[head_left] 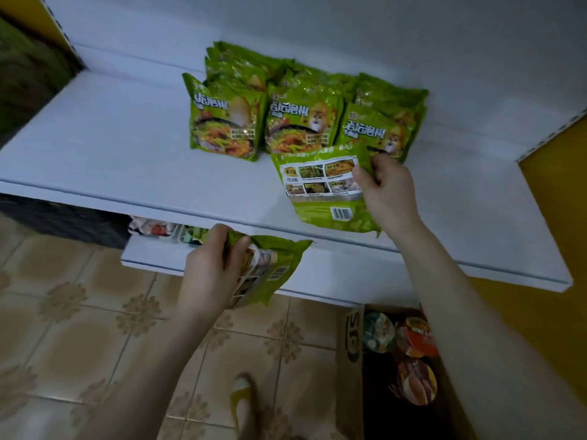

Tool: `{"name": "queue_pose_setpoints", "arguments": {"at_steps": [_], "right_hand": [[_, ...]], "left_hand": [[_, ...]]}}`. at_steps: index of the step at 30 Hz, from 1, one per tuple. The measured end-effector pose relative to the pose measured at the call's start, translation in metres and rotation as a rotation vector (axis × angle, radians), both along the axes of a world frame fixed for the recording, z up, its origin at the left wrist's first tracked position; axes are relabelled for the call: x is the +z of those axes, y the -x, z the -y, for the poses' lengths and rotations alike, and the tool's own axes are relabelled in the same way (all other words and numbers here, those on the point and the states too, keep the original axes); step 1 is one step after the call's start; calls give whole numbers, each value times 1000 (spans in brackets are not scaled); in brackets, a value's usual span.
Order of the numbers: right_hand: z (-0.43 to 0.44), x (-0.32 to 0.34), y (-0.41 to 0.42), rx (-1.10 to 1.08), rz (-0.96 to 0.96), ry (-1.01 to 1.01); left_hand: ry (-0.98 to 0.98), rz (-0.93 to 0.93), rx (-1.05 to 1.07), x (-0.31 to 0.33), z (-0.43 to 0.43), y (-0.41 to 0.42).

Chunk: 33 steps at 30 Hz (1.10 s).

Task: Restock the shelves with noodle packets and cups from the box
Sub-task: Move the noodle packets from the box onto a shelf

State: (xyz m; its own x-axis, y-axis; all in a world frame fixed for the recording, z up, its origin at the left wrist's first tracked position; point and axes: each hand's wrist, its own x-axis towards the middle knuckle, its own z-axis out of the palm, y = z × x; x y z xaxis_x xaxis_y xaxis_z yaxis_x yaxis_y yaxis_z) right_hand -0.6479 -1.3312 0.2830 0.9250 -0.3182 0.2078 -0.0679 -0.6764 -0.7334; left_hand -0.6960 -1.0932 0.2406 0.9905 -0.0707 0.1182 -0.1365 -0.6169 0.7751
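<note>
Right hand [386, 188] pinches a green noodle packet [324, 192], barcode up, at the shelf's [127, 154] front edge; left hand [206, 268] grips a second packet [276, 265].

White shelf [127, 147] in front of me: green noodle packets [298, 122] standing upright in three rows toward the back. Tiled floor [79, 328] below; cardboard box [349, 360] sits on it near my foot [244, 398].

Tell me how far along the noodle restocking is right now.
Done: three rows of green packets stand on the white shelf. In hand: the right hand holds a packet over the shelf, the left hand grips a second packet. Left: cups lie in the box.
</note>
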Motion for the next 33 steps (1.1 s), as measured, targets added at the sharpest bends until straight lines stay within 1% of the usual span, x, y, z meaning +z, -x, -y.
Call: {"name": "queue_pose_setpoints", "arguments": {"at_steps": [4, 6, 11, 14, 15, 17, 20, 23, 25, 26, 27, 29, 30, 31, 32, 33], "right_hand": [[-26, 0, -47, 14, 92, 138], [-40, -10, -61, 46, 56, 215], [-82, -39, -65, 131, -139, 475], [-105, -60, -53, 210, -57, 613], [-110, -71, -48, 251, -58, 592], [-116, -93, -39, 360, -148, 504], [-112, -113, -28, 428, -201, 435], [-103, -116, -25, 496, -313, 378], [-97, -109, -25, 582, -384, 258], [-93, -103, -26, 586, -387, 174], [-89, -98, -29, 532, -363, 73], [-76, -90, -38, 292, -311, -99], [-68, -88, -43, 177, -292, -138], [-60, -88, -49, 104, -283, -133], [-54, -88, -54, 84, -285, -93], [-51, -88, -59, 114, -292, -27]], "left_hand": [[-41, 41, 62, 4, -28, -34], [-51, 61, 87, 6, -39, -46], [-57, 29, 201, 0, -65, -57], [-56, 0, 286, -7, -75, -55], [-57, -10, 309, -9, -76, -53], [-61, -24, 350, -10, -77, -50], [-69, -17, 378, -10, -76, -45], [-93, -32, 386, -16, -74, -42], [-91, -61, 397, -22, -70, -40], [-86, -78, 401, -24, -67, -38], [-83, -91, 405, -25, -64, -38], [-82, -95, 409, -26, -59, -36], [-86, -92, 410, -26, -57, -35], [-92, -91, 410, -26, -55, -34], [-99, -93, 411, -26, -53, -33], [-103, -97, 412, -26, -52, -33]]}}
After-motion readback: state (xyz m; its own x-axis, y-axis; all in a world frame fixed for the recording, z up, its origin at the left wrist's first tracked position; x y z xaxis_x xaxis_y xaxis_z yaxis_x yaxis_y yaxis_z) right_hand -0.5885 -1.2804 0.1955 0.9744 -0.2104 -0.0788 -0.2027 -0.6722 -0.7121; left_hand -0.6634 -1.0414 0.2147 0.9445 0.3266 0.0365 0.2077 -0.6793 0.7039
